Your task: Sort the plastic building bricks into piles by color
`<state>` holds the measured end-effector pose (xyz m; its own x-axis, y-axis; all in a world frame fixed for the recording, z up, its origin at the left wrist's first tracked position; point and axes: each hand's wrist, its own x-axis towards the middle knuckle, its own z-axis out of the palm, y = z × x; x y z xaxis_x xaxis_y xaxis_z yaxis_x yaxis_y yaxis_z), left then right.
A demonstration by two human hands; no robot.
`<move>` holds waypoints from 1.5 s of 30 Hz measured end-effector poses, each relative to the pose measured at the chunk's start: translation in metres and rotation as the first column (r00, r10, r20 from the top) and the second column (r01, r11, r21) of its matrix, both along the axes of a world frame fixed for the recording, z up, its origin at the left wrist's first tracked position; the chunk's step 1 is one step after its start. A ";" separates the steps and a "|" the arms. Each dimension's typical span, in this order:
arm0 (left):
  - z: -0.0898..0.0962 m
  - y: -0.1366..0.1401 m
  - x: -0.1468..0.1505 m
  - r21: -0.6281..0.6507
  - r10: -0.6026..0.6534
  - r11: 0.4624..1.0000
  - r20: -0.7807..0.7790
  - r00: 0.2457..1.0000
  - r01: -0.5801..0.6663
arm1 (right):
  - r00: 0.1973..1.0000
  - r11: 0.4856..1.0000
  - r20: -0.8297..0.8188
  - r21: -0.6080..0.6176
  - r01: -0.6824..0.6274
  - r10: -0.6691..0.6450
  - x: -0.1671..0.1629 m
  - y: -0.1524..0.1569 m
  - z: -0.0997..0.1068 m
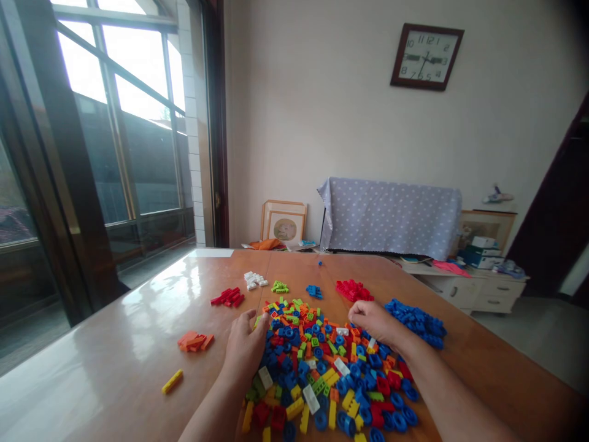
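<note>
A large mixed pile of toy building bricks (317, 362) lies on the wooden table between my hands. My left hand (243, 341) is at the pile's left edge, thumb and fingers apart, close to a lime-green brick (258, 320). Over the right side of the pile, my right hand (373, 320) has its fingers curled together; whatever they may hold is hidden. Just beyond it sits a heap of red bricks (353, 290). A bigger heap of blue bricks (416, 322) lies to the right of that hand.
Small groups of white bricks (254, 280), lime-green bricks (280, 286), blue bricks (314, 291), long red bricks (228, 298) and orange bricks (196, 341) rest around the pile. A single yellow brick (172, 381) lies at left. One small blue piece (319, 263) is near the table's far edge.
</note>
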<state>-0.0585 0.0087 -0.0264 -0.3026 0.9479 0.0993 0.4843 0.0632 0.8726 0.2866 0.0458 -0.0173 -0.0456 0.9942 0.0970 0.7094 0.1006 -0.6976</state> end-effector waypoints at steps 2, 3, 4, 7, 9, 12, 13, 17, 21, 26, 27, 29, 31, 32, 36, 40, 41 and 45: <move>-0.001 0.001 0.000 0.006 0.000 1.000 0.009 1.000 0.000 | 0.999 0.999 0.018 -0.029 -0.041 0.042 0.000 -0.005 0.000; -0.002 0.002 -0.001 0.009 0.001 1.000 0.011 1.000 -0.002 | 0.998 0.998 0.029 -0.038 -0.057 0.058 0.001 -0.008 0.000; -0.002 0.002 -0.001 0.010 0.002 1.000 0.011 1.000 -0.002 | 0.997 0.996 0.038 -0.044 -0.072 0.074 0.001 -0.010 0.000; 0.000 0.002 -0.001 0.003 0.002 1.000 0.001 1.000 -0.002 | 0.989 0.992 0.085 -0.053 -0.118 0.122 0.000 -0.013 0.001; 0.002 0.000 0.000 0.009 0.002 1.000 -0.020 1.000 -0.002 | 0.982 0.990 0.127 -0.044 -0.132 0.137 -0.002 -0.014 0.001; 0.004 -0.004 0.002 0.043 0.018 0.999 -0.072 0.997 -0.015 | 0.971 0.991 0.199 -0.006 -0.131 0.129 -0.009 -0.015 0.001; 0.005 -0.005 0.003 0.053 0.021 0.998 -0.092 0.996 -0.016 | 0.964 0.991 0.233 0.005 -0.130 0.126 -0.011 -0.015 0.000; 0.005 -0.009 0.005 0.101 0.007 0.995 -0.161 0.987 0.009 | 0.930 0.993 0.352 0.016 -0.118 0.105 -0.017 -0.017 0.000; 0.004 -0.012 0.005 0.183 0.010 0.983 -0.216 0.976 0.030 | 0.940 0.993 0.331 0.048 -0.105 0.083 -0.014 -0.015 0.000; 0.007 -0.018 0.008 0.245 -0.011 0.967 -0.249 0.968 0.074 | 0.987 0.976 0.104 0.169 -0.136 0.119 -0.015 -0.012 -0.002; 0.007 -0.019 0.009 0.249 -0.017 0.965 -0.246 0.969 0.080 | 0.990 0.977 0.018 0.158 -0.140 0.139 -0.017 -0.013 -0.002; 0.009 -0.020 0.011 0.262 -0.026 0.961 -0.247 0.969 0.092 | 0.971 0.984 -0.165 0.081 -0.160 0.172 -0.023 -0.018 0.002; 0.010 -0.021 0.013 0.280 -0.046 0.952 -0.261 0.964 0.122 | 0.930 0.980 -0.320 -0.014 -0.197 0.182 -0.031 -0.024 0.008; 0.011 -0.022 0.014 0.290 -0.064 0.946 -0.270 0.961 0.145 | 0.909 0.975 -0.376 -0.053 -0.217 0.182 -0.035 -0.028 0.011; 0.017 -0.033 0.025 0.326 -0.164 0.906 -0.316 0.934 0.270 | 0.860 0.952 -0.469 -0.116 -0.284 0.200 -0.052 -0.042 0.023; 0.022 -0.047 0.040 0.351 -0.292 0.834 -0.374 0.880 0.426 | 0.826 0.938 -0.513 -0.104 -0.331 0.235 -0.071 -0.055 0.026; 0.023 -0.051 0.043 0.357 -0.320 0.810 -0.395 0.861 0.465 | 0.811 0.933 -0.529 -0.092 -0.347 0.249 -0.077 -0.058 0.026; 0.026 -0.060 0.052 0.353 -0.364 0.765 -0.453 0.814 0.538 | 0.764 0.920 -0.575 -0.048 -0.389 0.293 -0.101 -0.073 0.027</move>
